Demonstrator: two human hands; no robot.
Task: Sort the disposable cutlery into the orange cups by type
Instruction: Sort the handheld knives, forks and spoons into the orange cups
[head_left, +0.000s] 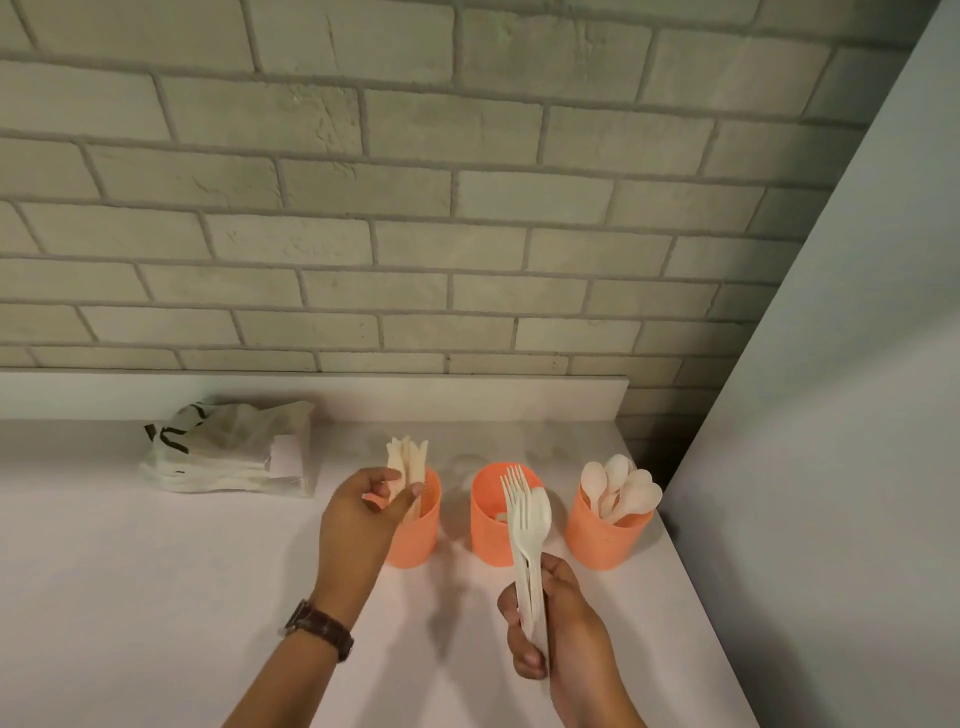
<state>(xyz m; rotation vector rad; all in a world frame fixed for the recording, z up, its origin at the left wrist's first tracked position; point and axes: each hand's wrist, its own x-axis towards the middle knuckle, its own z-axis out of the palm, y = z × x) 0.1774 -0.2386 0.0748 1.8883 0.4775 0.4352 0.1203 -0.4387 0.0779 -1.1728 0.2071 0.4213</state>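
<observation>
Three orange cups stand in a row on the white counter. Over the left cup (422, 535), my left hand (363, 525) pinches a bunch of white knives (407, 460) whose ends stick up above the rim. The middle cup (488, 525) shows little inside. The right cup (605, 535) holds several white spoons (621, 488). In front of the middle cup, my right hand (558, 618) grips an upright bundle of white forks and a spoon (527, 525).
A crumpled clear plastic bag (228, 449) with white packets lies at the back left of the counter (156, 597). A brick wall runs behind. A grey panel (831, 467) closes off the right side beyond the counter's edge.
</observation>
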